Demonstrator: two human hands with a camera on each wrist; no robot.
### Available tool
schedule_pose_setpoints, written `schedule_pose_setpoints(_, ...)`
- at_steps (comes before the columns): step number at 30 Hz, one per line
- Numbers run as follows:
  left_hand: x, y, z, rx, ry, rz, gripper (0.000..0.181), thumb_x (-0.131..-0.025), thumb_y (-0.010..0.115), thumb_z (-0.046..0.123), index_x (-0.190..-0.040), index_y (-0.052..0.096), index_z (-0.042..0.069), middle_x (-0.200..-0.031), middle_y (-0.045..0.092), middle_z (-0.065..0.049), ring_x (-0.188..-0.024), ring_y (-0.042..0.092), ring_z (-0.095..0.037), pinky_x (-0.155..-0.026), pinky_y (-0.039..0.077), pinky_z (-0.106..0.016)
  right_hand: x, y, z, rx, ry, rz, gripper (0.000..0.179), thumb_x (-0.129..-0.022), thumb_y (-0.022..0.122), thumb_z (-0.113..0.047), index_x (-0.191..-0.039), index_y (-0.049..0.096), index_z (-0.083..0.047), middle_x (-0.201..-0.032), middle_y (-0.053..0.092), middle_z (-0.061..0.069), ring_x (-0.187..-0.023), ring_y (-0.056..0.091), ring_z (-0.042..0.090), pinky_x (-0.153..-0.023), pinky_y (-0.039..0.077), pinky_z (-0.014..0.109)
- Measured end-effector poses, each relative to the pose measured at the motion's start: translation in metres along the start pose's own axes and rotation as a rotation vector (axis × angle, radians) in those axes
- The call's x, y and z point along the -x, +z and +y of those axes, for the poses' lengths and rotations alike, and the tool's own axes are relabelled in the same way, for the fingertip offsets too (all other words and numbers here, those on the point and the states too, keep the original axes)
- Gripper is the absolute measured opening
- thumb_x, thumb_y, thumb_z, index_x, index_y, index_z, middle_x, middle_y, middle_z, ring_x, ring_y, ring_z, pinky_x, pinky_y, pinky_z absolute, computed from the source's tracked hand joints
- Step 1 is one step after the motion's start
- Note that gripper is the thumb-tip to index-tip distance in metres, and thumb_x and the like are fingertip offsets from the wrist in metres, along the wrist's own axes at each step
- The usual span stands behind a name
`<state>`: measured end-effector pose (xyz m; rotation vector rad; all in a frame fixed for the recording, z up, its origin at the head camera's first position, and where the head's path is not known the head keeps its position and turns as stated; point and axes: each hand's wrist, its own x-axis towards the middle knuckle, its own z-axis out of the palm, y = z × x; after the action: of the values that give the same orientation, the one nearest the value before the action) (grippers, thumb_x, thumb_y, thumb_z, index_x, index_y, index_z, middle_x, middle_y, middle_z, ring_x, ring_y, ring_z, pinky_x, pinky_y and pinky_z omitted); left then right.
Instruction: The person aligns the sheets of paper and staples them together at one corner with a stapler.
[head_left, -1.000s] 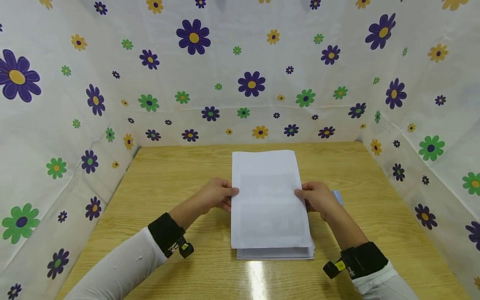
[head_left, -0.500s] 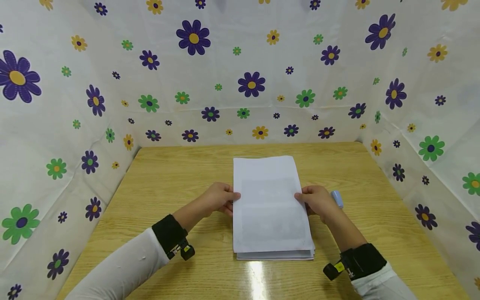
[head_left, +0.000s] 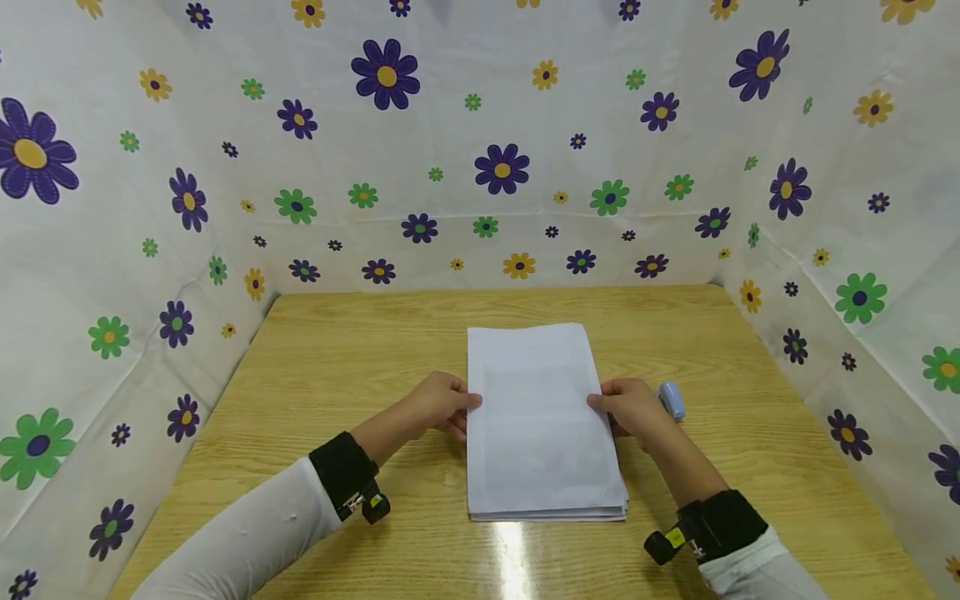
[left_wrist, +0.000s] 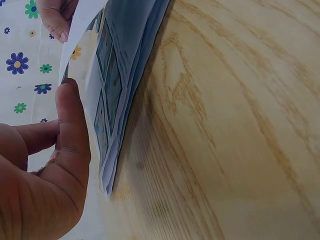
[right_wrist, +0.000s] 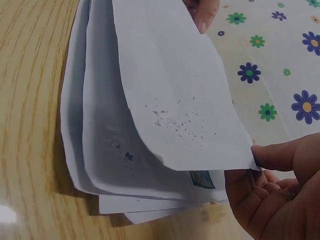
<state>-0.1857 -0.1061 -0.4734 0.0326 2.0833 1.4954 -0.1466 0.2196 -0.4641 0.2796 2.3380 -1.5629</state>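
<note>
A white sheet of paper (head_left: 543, 425) lies above a stack of papers (head_left: 551, 517) on the table. My left hand (head_left: 438, 406) pinches the sheet's left edge with the thumb on top. At its right edge, my right hand (head_left: 630, 408) pinches it the same way. The left wrist view shows printed pictures on the stack (left_wrist: 112, 95), with a gap under the held sheet. Seen from the right wrist, the sheet (right_wrist: 175, 85) bends up off the others and has small dark specks. Most of the stack is hidden from above.
A small light-blue object (head_left: 671, 401), stapler-like in shape, lies just right of my right hand. The wooden table (head_left: 352, 333) is bordered at the back and both sides by a white flowered cloth (head_left: 435, 125).
Both hands have brought the sheet down and slightly toward me, so its front edge sits closer to the stack's front edge. More of the light-blue object shows beside my right hand.
</note>
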Motion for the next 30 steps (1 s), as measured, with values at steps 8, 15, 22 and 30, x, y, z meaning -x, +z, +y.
schedule_pose_setpoints(8,-0.0004,0.0022,-0.0030,-0.046,-0.006,-0.003,0.018,-0.100,0.067,0.017,-0.092,0.065,0.001,-0.072,0.068,-0.013,-0.055,0.067,-0.019,-0.055,0.060,-0.035,0.0005,0.0030,0.0044,0.025,0.017,0.013,0.028,-0.100,0.066,-0.017,-0.117,0.065,0.006,-0.098,0.070,0.012,-0.076,0.067,0.017,-0.066,0.059,0.034)
schedule_pose_setpoints(15,-0.0027,0.0027,-0.0062,-0.093,-0.020,0.008,0.020,-0.100,0.068,0.018,-0.089,0.066,0.001,-0.069,0.069,-0.014,-0.052,0.067,-0.019,-0.053,0.060,-0.035,-0.0004,0.0048,0.0059,0.073,0.016,0.039,0.024,-0.098,0.068,-0.016,-0.111,0.066,0.004,-0.090,0.067,0.009,-0.071,0.062,0.017,-0.061,0.056,0.032)
schedule_pose_setpoints(22,-0.0036,0.0044,-0.0068,-0.123,-0.025,0.015,0.022,-0.099,0.068,0.020,-0.087,0.066,0.001,-0.068,0.070,-0.015,-0.051,0.068,-0.020,-0.051,0.059,-0.035,-0.0011,0.0049,0.0078,0.126,-0.007,0.046,0.023,-0.098,0.069,-0.018,-0.106,0.067,0.004,-0.085,0.065,0.008,-0.068,0.059,0.017,-0.060,0.054,0.032)
schedule_pose_setpoints(30,-0.0022,0.0083,-0.0050,-0.190,-0.025,0.058,0.025,-0.100,0.066,0.020,-0.085,0.065,0.001,-0.065,0.069,-0.016,-0.050,0.069,-0.023,-0.049,0.058,-0.035,0.0003,0.0057,0.0091,0.155,0.016,0.050,0.021,-0.097,0.070,-0.020,-0.097,0.066,0.000,-0.079,0.062,0.007,-0.064,0.060,0.018,-0.056,0.053,0.032)
